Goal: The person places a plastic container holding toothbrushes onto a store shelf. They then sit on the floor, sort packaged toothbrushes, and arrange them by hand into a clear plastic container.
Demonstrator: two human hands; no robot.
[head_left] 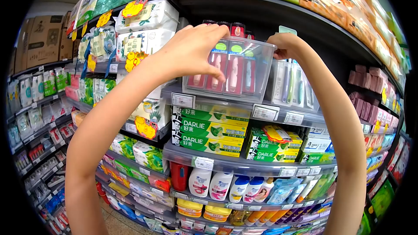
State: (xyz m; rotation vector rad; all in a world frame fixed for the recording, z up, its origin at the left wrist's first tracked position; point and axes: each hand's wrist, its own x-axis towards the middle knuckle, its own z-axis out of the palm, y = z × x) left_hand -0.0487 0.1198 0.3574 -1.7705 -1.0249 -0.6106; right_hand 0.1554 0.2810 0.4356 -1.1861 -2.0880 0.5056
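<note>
A clear plastic bin (261,72) sits on the upper shelf and holds several upright boxed packs (236,67) with pale slim items showing on red fronts. My left hand (202,48) is curved round the bin's left side, its thumb in front and its fingers over the top near the packs. At the bin's upper right corner, my right hand (286,45) has its fingers curled in at the rim; the fingertips are partly hidden. Just right of the bin stand toothbrush packs (294,85) in another clear holder.
Below are Darlie toothpaste boxes (213,130), then shampoo bottles (221,186) and yellow tubs (190,208). Tissue packs (146,41) stand left, and large orange packs (324,2) line the top. Price-tag strips (265,112) edge the shelves. Cardboard boxes (43,39) are stacked far left.
</note>
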